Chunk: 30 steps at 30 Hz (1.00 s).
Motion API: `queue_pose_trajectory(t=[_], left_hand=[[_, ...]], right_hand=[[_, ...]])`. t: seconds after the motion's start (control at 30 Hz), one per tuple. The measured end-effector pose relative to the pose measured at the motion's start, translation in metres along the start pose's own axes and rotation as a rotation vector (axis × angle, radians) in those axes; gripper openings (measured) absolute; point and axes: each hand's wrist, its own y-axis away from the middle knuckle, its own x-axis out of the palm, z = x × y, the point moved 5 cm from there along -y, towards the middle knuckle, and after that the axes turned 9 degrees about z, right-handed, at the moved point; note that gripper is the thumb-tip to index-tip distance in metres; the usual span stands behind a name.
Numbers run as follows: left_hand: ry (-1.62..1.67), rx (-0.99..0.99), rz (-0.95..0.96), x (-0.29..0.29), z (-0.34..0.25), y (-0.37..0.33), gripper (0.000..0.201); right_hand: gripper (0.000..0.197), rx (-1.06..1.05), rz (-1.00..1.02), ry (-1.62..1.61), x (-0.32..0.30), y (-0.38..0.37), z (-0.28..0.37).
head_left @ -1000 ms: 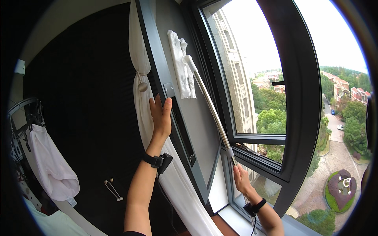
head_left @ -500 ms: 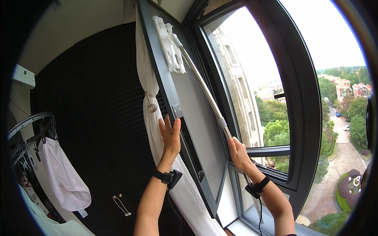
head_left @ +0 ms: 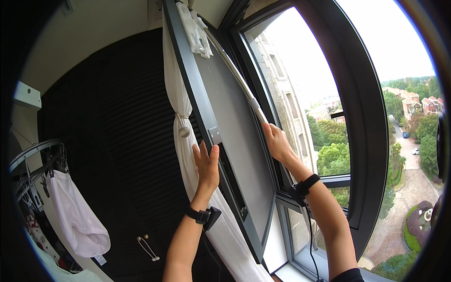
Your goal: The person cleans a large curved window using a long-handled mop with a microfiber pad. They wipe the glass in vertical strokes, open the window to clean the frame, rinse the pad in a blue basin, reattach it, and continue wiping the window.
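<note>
A flat mop with a white cloth head lies pressed against the grey inner face of an inward-swung, dark-framed window sash, near its top. Its metal pole slants down to the right into my right hand, whose fingers are wrapped round the lower shaft. My left hand rests against the sash's outer edge, just below a small metal plate, with fingers stretched out and apart. Both wrists carry black straps with small devices and cables.
Behind the sash hangs a tied white curtain before a black ribbed surface. To the left, a round hanger holds a pale garment. At right, a dark window frame opens onto trees, houses and a road far below.
The mop head has slid up the sash toward its top edge. My right hand has risen with the pole, while my left hand stays at the sash edge.
</note>
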Motion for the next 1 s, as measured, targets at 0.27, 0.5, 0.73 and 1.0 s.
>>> queue_pose_trajectory(t=[0.27,0.5,0.73,1.0], left_hand=[[-0.032,-0.052,-0.029,0.001,0.012,0.0,0.09],[-0.031,-0.042,-0.042,0.002,0.014,0.0,0.087],[-0.033,0.03,0.031,0.001,0.0,-0.001,0.082],[0.021,-0.018,-0.011,0.002,0.008,0.002,0.086]], right_hand=[[0.063,0.097,0.016,0.063,0.001,-0.036,-0.007],[0.061,0.116,-0.028,0.073,0.009,-0.049,-0.02],[0.059,0.17,-0.035,0.084,0.017,-0.063,-0.052],[0.063,0.225,-0.043,0.127,0.027,-0.091,-0.091]])
